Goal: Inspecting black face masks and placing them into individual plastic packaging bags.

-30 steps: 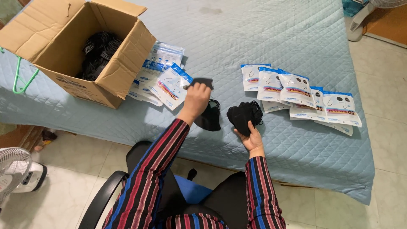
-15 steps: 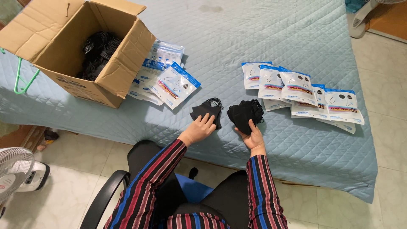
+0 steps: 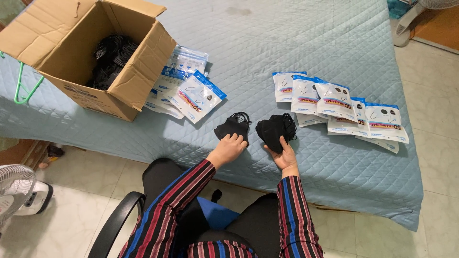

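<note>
Where masks (image 3: 276, 130) lie, quilted bed (image 3: 306, 43).

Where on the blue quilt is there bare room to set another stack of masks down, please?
The widest bare patch is the upper middle of the quilt, between the cardboard box and the right-hand row of packets. Its near right corner is bare too. It is crowded by the left packets and both hands' black masks.
</note>
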